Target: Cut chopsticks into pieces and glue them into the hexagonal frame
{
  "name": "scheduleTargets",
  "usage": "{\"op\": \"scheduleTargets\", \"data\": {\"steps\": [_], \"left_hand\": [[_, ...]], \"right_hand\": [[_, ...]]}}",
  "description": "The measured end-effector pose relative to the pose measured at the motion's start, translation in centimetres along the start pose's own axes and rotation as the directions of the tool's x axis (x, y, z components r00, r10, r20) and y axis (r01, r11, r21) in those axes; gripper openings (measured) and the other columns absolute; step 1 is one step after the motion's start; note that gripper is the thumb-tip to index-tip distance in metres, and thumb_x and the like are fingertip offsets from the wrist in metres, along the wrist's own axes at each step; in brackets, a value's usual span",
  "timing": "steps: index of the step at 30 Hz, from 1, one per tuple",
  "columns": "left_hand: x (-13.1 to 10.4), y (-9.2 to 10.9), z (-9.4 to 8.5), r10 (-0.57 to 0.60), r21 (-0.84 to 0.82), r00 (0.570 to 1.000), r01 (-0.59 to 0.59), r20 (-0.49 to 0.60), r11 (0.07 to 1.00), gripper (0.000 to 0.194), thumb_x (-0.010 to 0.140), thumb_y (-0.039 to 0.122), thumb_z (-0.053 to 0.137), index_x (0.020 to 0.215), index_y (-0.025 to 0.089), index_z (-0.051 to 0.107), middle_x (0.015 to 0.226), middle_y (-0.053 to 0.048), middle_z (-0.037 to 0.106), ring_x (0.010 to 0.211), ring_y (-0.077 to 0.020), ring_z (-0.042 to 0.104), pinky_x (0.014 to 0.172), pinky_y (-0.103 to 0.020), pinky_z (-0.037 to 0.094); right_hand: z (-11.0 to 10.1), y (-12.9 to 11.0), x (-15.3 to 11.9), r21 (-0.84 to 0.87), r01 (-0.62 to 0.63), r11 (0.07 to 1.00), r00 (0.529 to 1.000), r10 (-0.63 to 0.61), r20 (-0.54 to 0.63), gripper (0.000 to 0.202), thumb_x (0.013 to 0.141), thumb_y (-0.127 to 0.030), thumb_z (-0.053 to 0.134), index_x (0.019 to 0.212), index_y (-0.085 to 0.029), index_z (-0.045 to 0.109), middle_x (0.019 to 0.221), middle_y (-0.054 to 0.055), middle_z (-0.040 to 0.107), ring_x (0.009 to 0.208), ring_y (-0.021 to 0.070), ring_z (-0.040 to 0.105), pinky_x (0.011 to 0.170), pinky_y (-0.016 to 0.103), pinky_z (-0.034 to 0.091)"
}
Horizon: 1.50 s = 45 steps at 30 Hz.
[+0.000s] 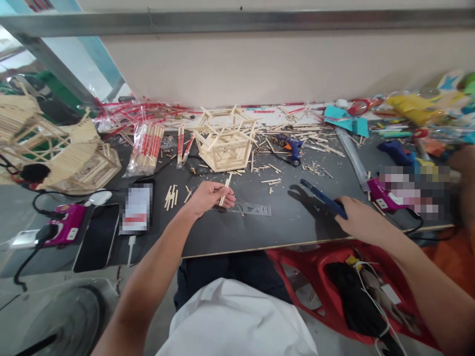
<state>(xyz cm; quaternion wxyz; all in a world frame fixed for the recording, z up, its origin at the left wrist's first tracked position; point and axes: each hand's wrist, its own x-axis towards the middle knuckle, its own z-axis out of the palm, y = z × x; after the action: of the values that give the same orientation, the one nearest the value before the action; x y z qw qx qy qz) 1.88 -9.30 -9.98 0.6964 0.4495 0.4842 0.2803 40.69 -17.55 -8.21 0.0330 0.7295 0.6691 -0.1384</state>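
My left hand is closed in a pinch on a short pale wooden stick, held above the grey table. Under and beside that hand lies a clear plastic ruler. My right hand grips a long, slim, dark-blue tool; its exact kind is hard to make out. The tool points up and left, and its shadow falls on the tabletop. Just beyond my left hand stands a hexagonal stick frame. Several short cut sticks lie left of the hand.
Packed chopsticks lie at the back left, near a larger stick model. Two phones and a purple power strip sit at left. A blue glue gun rests behind. Another person's arm shows at right.
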Motion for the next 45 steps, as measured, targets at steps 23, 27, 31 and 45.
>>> {"op": "scheduleTargets", "data": {"steps": [23,27,31,45], "left_hand": [[0.2,-0.2,-0.4,-0.008,0.036,0.995,0.005,0.096,0.999,0.033,0.076,0.039,0.082,0.082,0.009,0.069,0.074,-0.011,0.074,0.063,-0.0179,0.071,0.067,-0.033,0.061],[0.1,0.0,-0.5,-0.008,0.03,0.996,0.006,0.089,1.0,0.026,0.08,0.032,0.079,0.083,0.008,0.07,0.073,-0.011,0.074,0.062,-0.0179,0.071,0.065,-0.031,0.06],[0.0,0.2,-0.6,-0.003,0.037,0.997,0.0,0.075,0.999,0.02,0.085,0.027,0.074,0.083,0.008,0.07,0.073,-0.01,0.074,0.062,-0.0176,0.071,0.062,-0.029,0.059],[0.2,0.1,-0.7,-0.02,0.075,0.999,0.018,0.025,0.997,0.013,0.089,0.018,0.067,0.081,0.008,0.069,0.071,-0.01,0.074,0.061,-0.0174,0.071,0.061,-0.029,0.059]], "right_hand": [[-1.9,-15.7,4.9,0.465,0.251,0.849,0.871,-0.407,0.274,0.04,0.091,-0.057,0.05,0.074,-0.022,0.048,0.068,0.0,0.057,0.062,0.0139,0.047,0.057,0.027,0.034],[-1.8,-15.6,5.3,0.452,0.276,0.848,0.857,-0.43,0.282,0.04,0.091,-0.058,0.051,0.075,-0.022,0.048,0.07,-0.001,0.057,0.063,0.0141,0.048,0.058,0.027,0.034],[-1.9,-15.5,5.6,0.445,0.285,0.849,0.848,-0.44,0.296,0.041,0.091,-0.061,0.048,0.076,-0.023,0.046,0.069,-0.002,0.055,0.062,0.0143,0.047,0.057,0.028,0.033],[-2.2,-17.1,6.2,0.364,0.33,0.871,0.834,-0.449,0.319,0.032,0.089,-0.052,0.055,0.076,-0.022,0.051,0.072,0.001,0.06,0.062,0.0151,0.049,0.06,0.028,0.032]]}}
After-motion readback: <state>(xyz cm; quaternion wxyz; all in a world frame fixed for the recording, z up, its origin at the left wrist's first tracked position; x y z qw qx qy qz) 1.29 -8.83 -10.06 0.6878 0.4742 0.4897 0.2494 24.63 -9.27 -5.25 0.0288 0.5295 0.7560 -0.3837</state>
